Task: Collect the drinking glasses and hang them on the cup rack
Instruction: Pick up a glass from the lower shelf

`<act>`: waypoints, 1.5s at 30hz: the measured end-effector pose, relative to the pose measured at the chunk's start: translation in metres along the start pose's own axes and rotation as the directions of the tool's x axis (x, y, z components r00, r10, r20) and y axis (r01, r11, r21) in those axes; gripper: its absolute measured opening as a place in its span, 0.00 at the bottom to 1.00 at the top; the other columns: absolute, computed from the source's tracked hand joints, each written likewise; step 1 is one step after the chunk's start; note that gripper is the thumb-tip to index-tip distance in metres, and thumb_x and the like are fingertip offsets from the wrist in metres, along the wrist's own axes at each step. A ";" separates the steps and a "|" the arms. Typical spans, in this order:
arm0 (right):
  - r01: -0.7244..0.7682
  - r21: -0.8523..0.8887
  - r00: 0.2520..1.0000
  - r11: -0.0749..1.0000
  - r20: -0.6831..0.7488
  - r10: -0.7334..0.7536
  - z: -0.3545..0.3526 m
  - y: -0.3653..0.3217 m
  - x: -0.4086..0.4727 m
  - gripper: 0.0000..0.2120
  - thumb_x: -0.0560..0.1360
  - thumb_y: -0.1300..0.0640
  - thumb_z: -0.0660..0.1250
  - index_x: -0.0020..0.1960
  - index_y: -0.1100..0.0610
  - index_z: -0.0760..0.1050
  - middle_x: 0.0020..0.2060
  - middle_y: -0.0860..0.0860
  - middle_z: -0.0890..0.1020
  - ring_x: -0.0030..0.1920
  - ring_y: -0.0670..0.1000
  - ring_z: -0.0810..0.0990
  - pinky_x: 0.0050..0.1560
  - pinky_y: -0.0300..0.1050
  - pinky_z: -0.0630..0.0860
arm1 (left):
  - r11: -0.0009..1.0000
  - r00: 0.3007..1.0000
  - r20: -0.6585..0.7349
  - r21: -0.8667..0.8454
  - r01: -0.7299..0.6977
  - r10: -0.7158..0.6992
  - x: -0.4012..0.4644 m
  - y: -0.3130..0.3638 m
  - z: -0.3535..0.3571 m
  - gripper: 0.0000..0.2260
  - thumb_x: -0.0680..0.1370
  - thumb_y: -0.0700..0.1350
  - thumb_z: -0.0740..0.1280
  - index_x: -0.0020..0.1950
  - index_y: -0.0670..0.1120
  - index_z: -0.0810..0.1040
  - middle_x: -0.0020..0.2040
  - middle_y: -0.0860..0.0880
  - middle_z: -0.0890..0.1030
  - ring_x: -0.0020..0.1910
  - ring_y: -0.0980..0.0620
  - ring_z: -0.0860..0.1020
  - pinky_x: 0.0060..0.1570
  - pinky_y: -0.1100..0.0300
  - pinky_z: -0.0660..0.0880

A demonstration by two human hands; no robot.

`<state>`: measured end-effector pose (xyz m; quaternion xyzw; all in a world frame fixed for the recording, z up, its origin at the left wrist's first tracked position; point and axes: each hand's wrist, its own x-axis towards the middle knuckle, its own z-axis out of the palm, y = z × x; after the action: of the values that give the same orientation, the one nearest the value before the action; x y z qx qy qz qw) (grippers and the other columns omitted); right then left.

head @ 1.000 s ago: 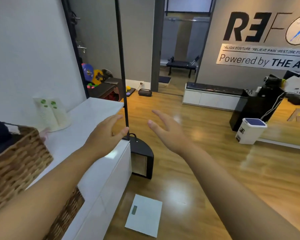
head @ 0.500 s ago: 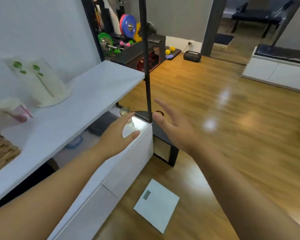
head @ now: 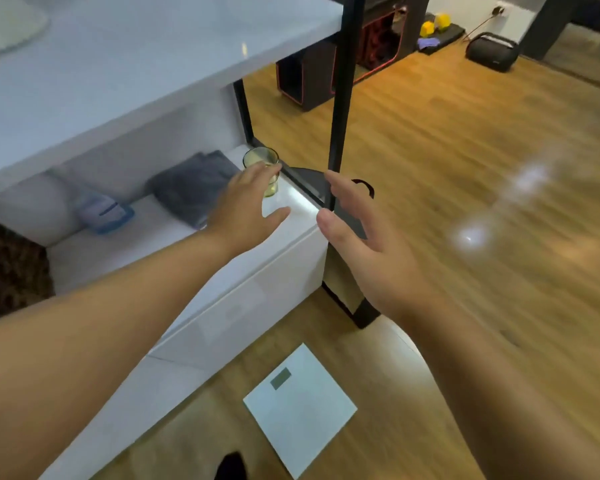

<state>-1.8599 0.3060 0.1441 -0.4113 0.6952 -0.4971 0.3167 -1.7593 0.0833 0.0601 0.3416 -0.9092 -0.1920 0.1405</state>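
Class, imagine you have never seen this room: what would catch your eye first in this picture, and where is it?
Two bare hands reach forward at centre: the left hand nears a yellowish drinking glass on the lower white shelf, the right hand spread open beside a black pole. A white bathroom scale lies on the wooden floor below.

Your left hand (head: 246,206) is spreading open against the glass (head: 261,168) on the shelf (head: 174,233); your right hand (head: 357,233) is hovering open beside the shelf.

The view is tilting down more, so the lower shelf (head: 174,237) is now showing with a folded cloth (head: 191,185). The left hand (head: 246,202) is reaching closer, its fingertips now at the glass (head: 262,168).
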 end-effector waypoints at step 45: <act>-0.088 0.255 0.972 0.963 -0.191 0.139 0.051 0.087 0.091 0.33 0.70 0.23 0.59 0.74 0.30 0.70 0.70 0.33 0.75 0.71 0.35 0.71 0.75 0.58 0.70 | 0.999 1.000 0.008 0.035 -0.010 0.010 0.067 -0.025 0.037 0.35 0.69 0.63 0.76 0.73 0.60 0.68 0.70 0.51 0.70 0.63 0.47 0.75 0.55 0.51 0.78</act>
<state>-1.8804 0.2181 0.0430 -0.2745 0.6803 -0.6000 0.3191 -1.8076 0.0298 0.0247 0.3386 -0.9147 -0.1769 0.1319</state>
